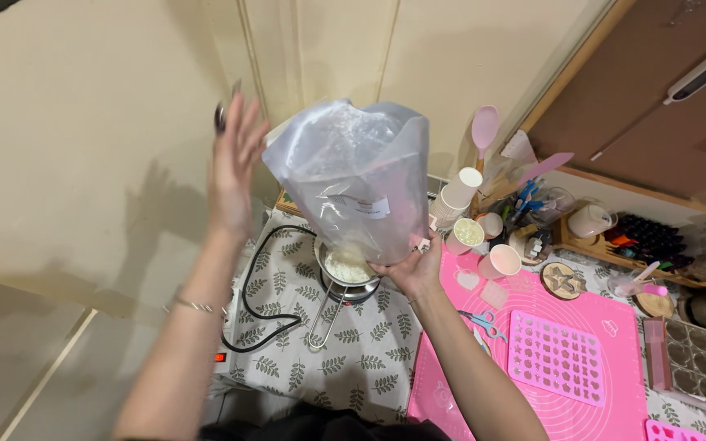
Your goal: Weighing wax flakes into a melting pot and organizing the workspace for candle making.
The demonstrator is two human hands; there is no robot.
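Observation:
My right hand grips the bottom of a large clear plastic bag with a white label, held upright over a small metal saucepan that holds white flakes. White flakes also sit in the bag's lower corner. My left hand is raised to the left of the bag, fingers spread, with a small dark metal object at its fingertips. A thin bracelet is on that wrist.
The saucepan sits on a small hotplate with a black cable on a leaf-patterned cloth. A pink mat to the right carries a pink mould, scissors and pink cups. Stacked paper cups, spatulas and small jars stand behind.

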